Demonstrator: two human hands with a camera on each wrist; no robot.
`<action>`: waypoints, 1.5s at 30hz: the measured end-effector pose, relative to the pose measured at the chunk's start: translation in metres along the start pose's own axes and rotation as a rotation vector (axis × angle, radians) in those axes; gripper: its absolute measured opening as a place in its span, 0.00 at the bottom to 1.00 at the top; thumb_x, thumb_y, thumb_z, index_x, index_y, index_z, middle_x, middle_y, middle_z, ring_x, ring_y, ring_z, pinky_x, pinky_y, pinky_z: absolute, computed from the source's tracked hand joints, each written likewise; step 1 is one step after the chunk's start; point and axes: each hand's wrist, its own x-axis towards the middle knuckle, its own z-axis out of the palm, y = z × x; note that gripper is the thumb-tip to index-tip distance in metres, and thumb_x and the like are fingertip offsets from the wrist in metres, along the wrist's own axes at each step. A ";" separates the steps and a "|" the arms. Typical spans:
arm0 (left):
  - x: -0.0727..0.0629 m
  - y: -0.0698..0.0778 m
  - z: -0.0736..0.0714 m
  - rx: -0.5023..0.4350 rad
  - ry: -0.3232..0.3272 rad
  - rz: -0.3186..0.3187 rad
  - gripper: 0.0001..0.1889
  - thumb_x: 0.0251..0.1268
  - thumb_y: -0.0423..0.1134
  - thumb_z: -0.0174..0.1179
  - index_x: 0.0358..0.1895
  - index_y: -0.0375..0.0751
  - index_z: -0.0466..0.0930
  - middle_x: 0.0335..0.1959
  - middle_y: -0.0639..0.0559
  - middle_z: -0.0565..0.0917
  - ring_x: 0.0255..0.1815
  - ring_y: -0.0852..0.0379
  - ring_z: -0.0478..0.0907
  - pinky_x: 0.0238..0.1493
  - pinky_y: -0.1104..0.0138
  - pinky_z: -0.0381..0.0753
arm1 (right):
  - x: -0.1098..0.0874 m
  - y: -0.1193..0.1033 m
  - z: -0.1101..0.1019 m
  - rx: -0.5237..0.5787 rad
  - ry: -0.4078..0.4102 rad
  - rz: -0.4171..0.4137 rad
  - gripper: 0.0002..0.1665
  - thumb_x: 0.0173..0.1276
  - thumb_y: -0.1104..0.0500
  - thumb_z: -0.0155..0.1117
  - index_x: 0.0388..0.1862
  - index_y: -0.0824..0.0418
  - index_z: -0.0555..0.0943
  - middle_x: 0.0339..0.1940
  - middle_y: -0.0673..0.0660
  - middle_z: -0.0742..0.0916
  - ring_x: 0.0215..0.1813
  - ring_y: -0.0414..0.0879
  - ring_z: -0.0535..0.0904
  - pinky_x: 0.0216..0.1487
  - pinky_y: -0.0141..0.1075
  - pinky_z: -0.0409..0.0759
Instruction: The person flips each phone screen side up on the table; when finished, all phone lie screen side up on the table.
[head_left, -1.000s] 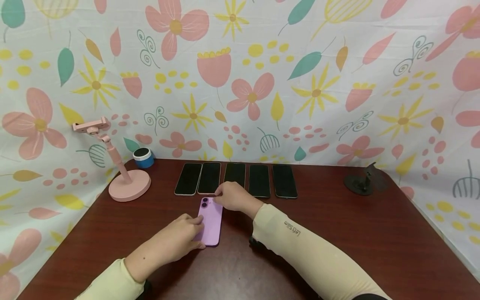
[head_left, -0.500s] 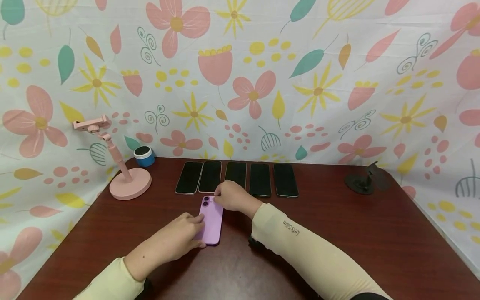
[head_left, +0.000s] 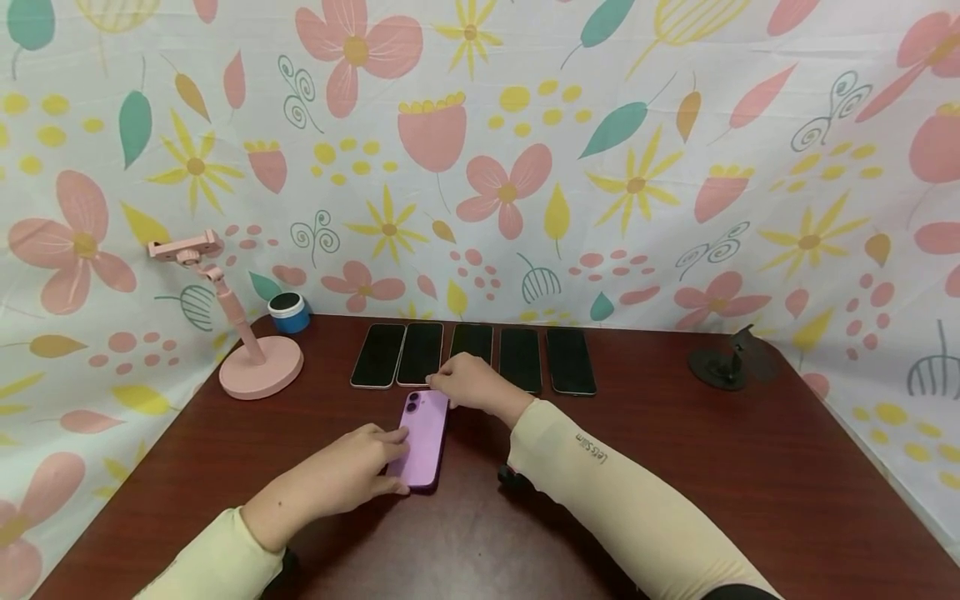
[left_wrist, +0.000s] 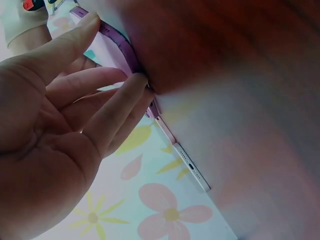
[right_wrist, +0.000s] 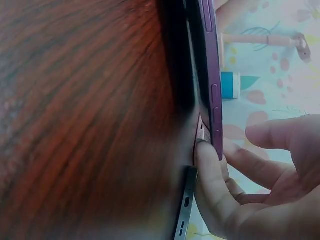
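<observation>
A purple smartphone (head_left: 423, 437) is held face down between both hands, its two camera lenses at the far left corner. My left hand (head_left: 360, 462) grips its left side, thumb at the near end and fingers along the edge, as the left wrist view also shows. At the far right corner my right hand (head_left: 480, 387) pinches the phone, with one fingertip (right_wrist: 204, 147) on its underside in the right wrist view. That view shows a gap between the phone's right edge and the table. Several dark-screened smartphones (head_left: 521, 358) lie side by side just beyond the hands.
A pink phone stand (head_left: 262, 367) stands at the back left of the brown table (head_left: 637, 450), with a blue and white jar (head_left: 288, 317) behind it. At the back right is a small black stand (head_left: 723, 368). A flowered cloth (head_left: 480, 250) hangs behind the table.
My right hand has risen slightly and turned at the phone's far right corner, and more of the phone's right edge shows. My left hand has shifted slightly left, keeping its grip.
</observation>
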 end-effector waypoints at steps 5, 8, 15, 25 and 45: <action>0.000 -0.002 -0.005 -0.034 -0.025 0.003 0.28 0.68 0.48 0.74 0.63 0.32 0.86 0.70 0.32 0.82 0.65 0.36 0.83 0.64 0.47 0.84 | 0.000 0.001 -0.007 0.189 -0.029 0.027 0.23 0.83 0.50 0.60 0.56 0.67 0.89 0.53 0.62 0.92 0.40 0.47 0.92 0.55 0.43 0.91; 0.001 -0.001 -0.007 -0.065 -0.045 -0.010 0.29 0.69 0.49 0.73 0.64 0.31 0.85 0.72 0.32 0.81 0.69 0.35 0.82 0.68 0.45 0.82 | -0.001 -0.001 -0.009 0.257 -0.042 0.031 0.23 0.84 0.52 0.59 0.55 0.71 0.88 0.53 0.65 0.91 0.42 0.49 0.93 0.54 0.44 0.91; 0.000 -0.002 -0.011 -0.108 -0.070 -0.031 0.30 0.69 0.50 0.73 0.66 0.31 0.84 0.73 0.33 0.80 0.71 0.34 0.80 0.70 0.44 0.80 | -0.002 0.000 -0.013 0.379 -0.064 0.052 0.20 0.85 0.59 0.56 0.57 0.74 0.88 0.66 0.67 0.88 0.46 0.46 0.92 0.52 0.40 0.91; 0.003 -0.008 -0.012 -0.246 -0.101 -0.047 0.33 0.69 0.49 0.74 0.68 0.28 0.80 0.75 0.30 0.76 0.63 0.43 0.88 0.61 0.51 0.87 | -0.005 0.002 -0.018 0.531 -0.118 0.096 0.17 0.81 0.65 0.61 0.61 0.75 0.85 0.60 0.68 0.88 0.42 0.42 0.90 0.58 0.43 0.90; 0.004 -0.009 -0.013 -0.422 -0.071 -0.167 0.34 0.75 0.64 0.62 0.68 0.39 0.84 0.73 0.44 0.82 0.73 0.46 0.81 0.69 0.44 0.81 | -0.011 -0.003 -0.011 0.638 -0.102 0.136 0.20 0.82 0.65 0.60 0.65 0.75 0.82 0.59 0.68 0.88 0.39 0.41 0.91 0.61 0.43 0.89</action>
